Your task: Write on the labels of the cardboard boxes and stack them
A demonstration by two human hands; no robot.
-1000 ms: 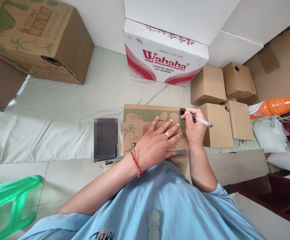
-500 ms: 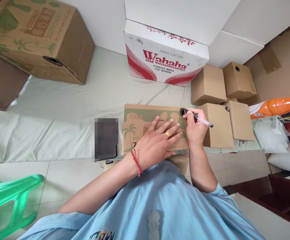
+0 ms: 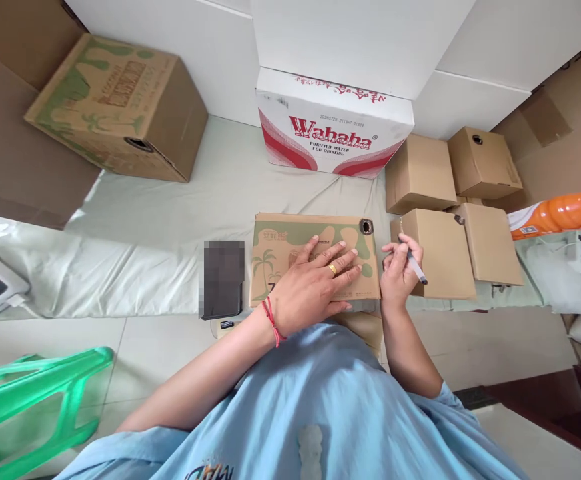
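Note:
A cardboard box printed with green splashes and palm trees lies before me at the table's front edge. My left hand rests flat on its top with the fingers spread, hiding part of the print. Near the box's far right corner is a dark-edged round hole. Just right of the box, my right hand grips a pen between thumb and fingers. The pen's dark end slants down to the right; its thin tip points away from me, apart from the box.
A black phone lies left of the box. Behind stands a white Wahaha carton. Several small brown boxes sit at the right near an orange bottle. A larger coconut carton is back left; a green stool stands lower left.
My right hand has drawn the pen away from the hole, moving right and slightly towards me. The left hand stays spread on the box. The whole view has shifted slightly.

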